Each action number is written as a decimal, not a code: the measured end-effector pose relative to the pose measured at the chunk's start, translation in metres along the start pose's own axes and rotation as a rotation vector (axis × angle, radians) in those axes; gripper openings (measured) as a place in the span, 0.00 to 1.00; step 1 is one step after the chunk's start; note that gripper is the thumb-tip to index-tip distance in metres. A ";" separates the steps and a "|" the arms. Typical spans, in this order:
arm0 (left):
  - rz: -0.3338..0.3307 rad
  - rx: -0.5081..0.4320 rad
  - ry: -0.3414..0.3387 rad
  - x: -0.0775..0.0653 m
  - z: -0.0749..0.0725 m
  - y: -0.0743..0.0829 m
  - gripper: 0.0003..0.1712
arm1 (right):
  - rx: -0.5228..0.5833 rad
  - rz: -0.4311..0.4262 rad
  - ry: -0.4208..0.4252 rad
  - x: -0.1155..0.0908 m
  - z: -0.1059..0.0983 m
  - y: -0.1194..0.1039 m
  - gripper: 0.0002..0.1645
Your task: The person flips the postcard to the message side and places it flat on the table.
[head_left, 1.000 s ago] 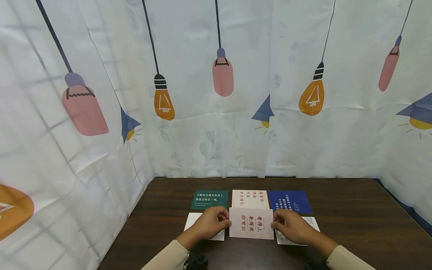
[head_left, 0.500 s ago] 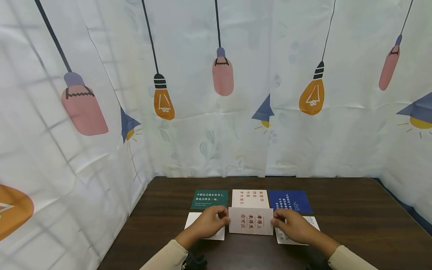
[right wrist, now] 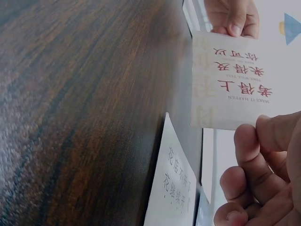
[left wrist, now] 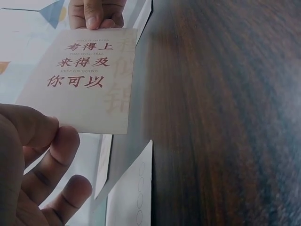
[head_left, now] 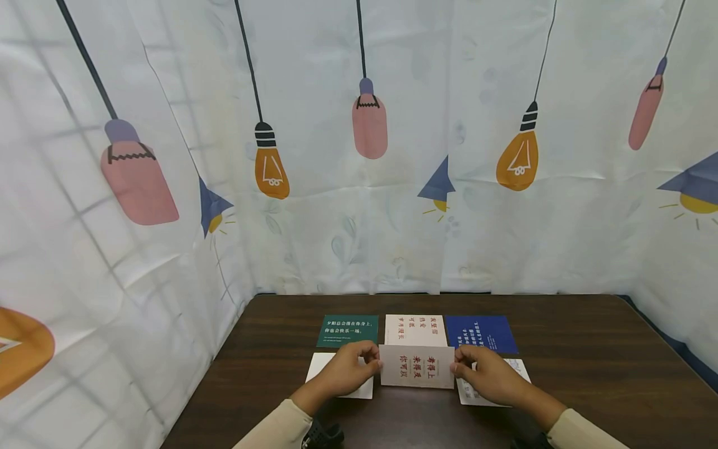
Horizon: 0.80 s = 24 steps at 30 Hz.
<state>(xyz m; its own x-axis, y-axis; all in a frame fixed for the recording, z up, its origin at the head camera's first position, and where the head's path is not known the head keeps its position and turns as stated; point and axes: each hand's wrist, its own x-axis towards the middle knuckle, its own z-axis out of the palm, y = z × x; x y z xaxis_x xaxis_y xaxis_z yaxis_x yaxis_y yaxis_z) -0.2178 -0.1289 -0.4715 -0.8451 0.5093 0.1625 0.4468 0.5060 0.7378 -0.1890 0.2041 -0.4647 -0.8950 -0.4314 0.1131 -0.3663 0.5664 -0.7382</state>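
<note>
A pale card with red characters [head_left: 416,368] is held up at its two short ends, tilted, over the dark table. My left hand [head_left: 348,370] pinches its left end between thumb and fingertip, the other fingers loosely bent. The opposite end is pinched by my right hand [head_left: 487,375]. In the left wrist view the card [left wrist: 89,101] is lifted off the tabletop, and faint gold characters run along one edge. Beneath my left hand lies a white card [head_left: 365,390], partly covered. Another white card with dark writing [head_left: 470,394] lies under my right hand, also partly hidden.
Behind the held card, a row lies on the table [head_left: 583,355]: a green card [head_left: 349,329], a cream card with red characters [head_left: 416,327] and a blue card [head_left: 493,333]. A white curtain [head_left: 359,249] printed with lamps hangs along the back and sides.
The near edge of the held card has risen a little, so its face looks shorter in the head view. Both hands keep their pinch and stay nearly in place. The other cards have not moved.
</note>
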 end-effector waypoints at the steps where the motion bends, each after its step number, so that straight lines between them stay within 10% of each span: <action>1: -0.001 -0.001 0.001 0.000 0.000 0.000 0.06 | 0.008 0.002 -0.002 0.000 0.000 0.001 0.10; 24: -0.013 -0.030 -0.012 0.000 0.000 -0.006 0.03 | 0.049 0.033 0.013 -0.002 -0.001 0.003 0.13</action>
<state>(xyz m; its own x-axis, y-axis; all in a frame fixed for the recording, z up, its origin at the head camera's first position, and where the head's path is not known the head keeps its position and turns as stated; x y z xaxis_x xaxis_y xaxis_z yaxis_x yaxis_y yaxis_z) -0.2201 -0.1321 -0.4759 -0.8469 0.5116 0.1451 0.4270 0.4916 0.7589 -0.1879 0.2071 -0.4664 -0.9097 -0.4040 0.0966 -0.3240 0.5446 -0.7736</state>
